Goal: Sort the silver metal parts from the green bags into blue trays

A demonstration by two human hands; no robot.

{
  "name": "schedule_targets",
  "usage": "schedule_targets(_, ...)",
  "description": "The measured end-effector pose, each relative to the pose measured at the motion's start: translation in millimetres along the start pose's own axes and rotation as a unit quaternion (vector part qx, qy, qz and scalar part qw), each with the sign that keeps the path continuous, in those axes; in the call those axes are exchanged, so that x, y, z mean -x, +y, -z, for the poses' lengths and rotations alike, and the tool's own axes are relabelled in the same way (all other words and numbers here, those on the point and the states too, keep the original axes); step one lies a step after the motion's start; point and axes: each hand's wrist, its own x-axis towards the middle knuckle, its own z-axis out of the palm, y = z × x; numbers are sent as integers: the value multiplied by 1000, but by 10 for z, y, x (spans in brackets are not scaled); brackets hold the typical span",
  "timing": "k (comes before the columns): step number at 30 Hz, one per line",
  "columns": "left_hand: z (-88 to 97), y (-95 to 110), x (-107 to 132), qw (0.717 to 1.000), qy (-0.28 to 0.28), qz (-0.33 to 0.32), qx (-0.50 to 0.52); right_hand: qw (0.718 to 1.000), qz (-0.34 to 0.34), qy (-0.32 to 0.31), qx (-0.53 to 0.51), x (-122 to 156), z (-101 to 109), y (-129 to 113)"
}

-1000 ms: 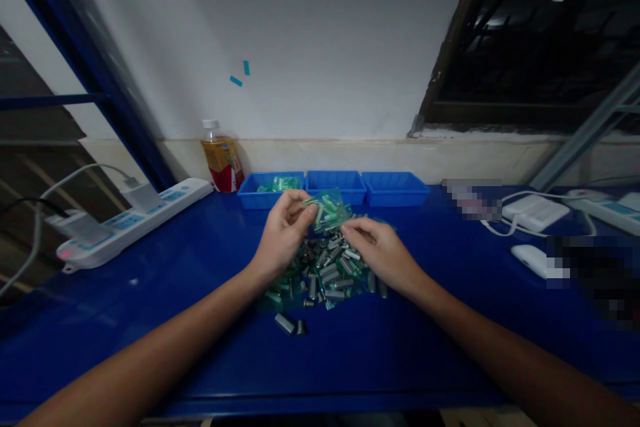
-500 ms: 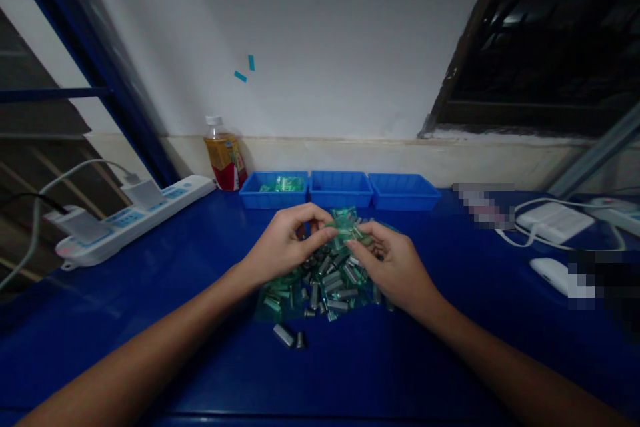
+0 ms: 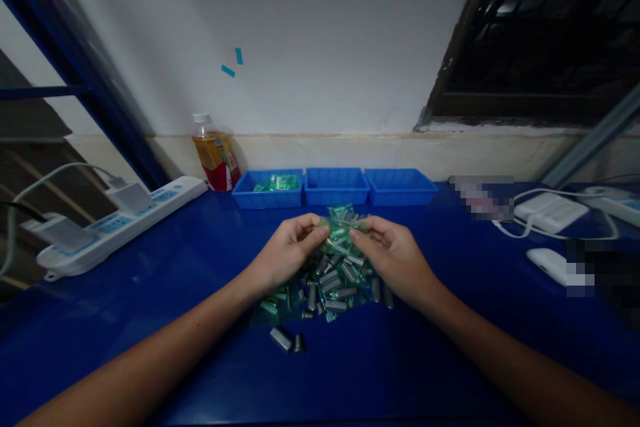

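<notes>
Between my two hands a small clear green plastic bag [image 3: 340, 232] is stretched above a heap of parts. My left hand [image 3: 290, 245] pinches its left edge between thumb and fingers. On the other side my right hand [image 3: 397, 255] pinches the right edge. Below lie many metal hex standoffs [image 3: 336, 305] and short screws [image 3: 307, 314], mixed with more green bags [image 3: 270, 307]. Nearer to me, one hex standoff [image 3: 281, 339] and one screw [image 3: 299, 343] lie apart on the blue table [image 3: 225, 373]. Whether the held bag contains anything is hard to make out.
Three blue bins stand in a row along the wall; the left bin [image 3: 267, 199] holds green bags. A drink bottle [image 3: 215, 157] and a white power strip [image 3: 125, 223] are at the left. White adapters [image 3: 550, 217], cables and a white device [image 3: 549, 265] lie at the right.
My hands have pulled slightly apart, and the green bag is now stretched level between them. The whole view has shifted a little as my head turned.
</notes>
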Motion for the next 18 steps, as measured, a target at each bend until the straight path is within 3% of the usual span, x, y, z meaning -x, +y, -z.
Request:
schedule_targets(10, -19, 87, 43, 1000, -6, -14, 17, 999, -21, -17, 28, -13, 50, -32)
schedule_targets(15, -42, 129, 71, 999, -35, -19, 25, 998, -32, -42, 25, 4, 19, -8)
schedule_targets(18, -43, 94, 56, 1000, -14, -13, 5, 997, -30, -69, 15, 13, -12, -2)
